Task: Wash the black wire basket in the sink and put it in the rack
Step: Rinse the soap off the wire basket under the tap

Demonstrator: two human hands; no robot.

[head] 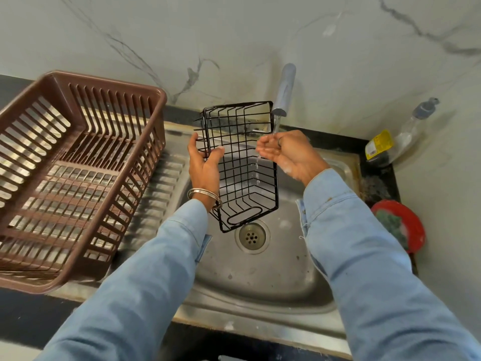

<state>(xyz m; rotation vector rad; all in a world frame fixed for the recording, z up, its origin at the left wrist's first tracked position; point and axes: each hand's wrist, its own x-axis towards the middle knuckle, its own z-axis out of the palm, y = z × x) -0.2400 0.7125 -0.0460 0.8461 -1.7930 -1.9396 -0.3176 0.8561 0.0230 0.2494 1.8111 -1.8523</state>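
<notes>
One black wire basket point(240, 162), open grid of thin wires, rectangular, tilted on end above the sink point(260, 277), oval wire loop at its lower end just above the drain point(252, 237). Held up in the air, not resting on the basin. Left hand point(204, 162) gripping the basket's left side wall, thumb and fingers curled round the wires. Silver bangle point(205, 195) on left wrist. Right hand point(285, 152) cupped palm-up under the tap point(283, 89), fingers relaxed and apart, holding nothing, just beside the basket's upper right rim; dark ring on one finger. Thin stream of water falling onto the right palm, drops trailing down inside the basket. Two light blue denim sleeves point(364, 256). One brown slatted plastic rack point(75, 175) left of the sink on the ribbed steel drainboard, nothing in it. One clear bottle point(398, 136) with dark cap at right against the wall, yellow label, writing too small to read. One red dish point(406, 225) holding a green scrubber point(390, 222) at the sink's right edge. Marble-veined wall behind, black counter.
</notes>
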